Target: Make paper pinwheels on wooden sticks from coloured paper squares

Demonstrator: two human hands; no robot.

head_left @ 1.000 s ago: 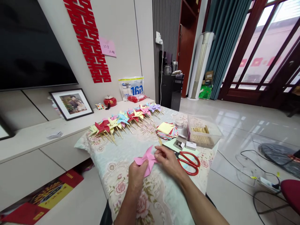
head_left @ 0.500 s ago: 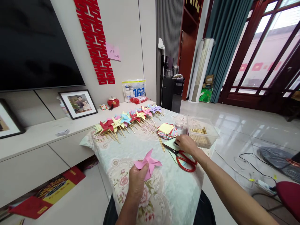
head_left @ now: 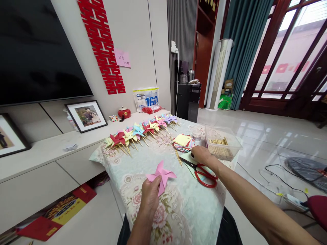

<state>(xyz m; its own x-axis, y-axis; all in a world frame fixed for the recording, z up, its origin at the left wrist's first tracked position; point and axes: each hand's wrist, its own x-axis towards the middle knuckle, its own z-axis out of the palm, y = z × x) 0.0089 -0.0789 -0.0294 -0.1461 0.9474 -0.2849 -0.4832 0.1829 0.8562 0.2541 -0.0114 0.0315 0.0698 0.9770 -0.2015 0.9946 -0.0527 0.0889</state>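
Note:
My left hand (head_left: 150, 194) pinches a folded pink paper pinwheel (head_left: 161, 176) just above the floral cloth of the table (head_left: 178, 211). My right hand (head_left: 202, 155) is stretched forward, fingers curled down over something small beside the red-handled scissors (head_left: 204, 172); what it grips is hidden. A stack of coloured paper squares (head_left: 182, 142) lies just left of that hand. A clear plastic box of wooden sticks (head_left: 221, 142) stands just beyond it. A few loose sticks (head_left: 178, 158) lie near the paper stack.
A row of finished pinwheels on sticks (head_left: 141, 132) lines the table's far side. A small clear jar (head_left: 197, 137) stands by the stick box. Behind are a low white cabinet (head_left: 51, 149) with framed photos (head_left: 86, 115), and cables (head_left: 281, 183) on the tiled floor at right.
My right hand left the pink pinwheel and reached forward to the spot by the scissors and stick box. My left hand kept hold of the pinwheel.

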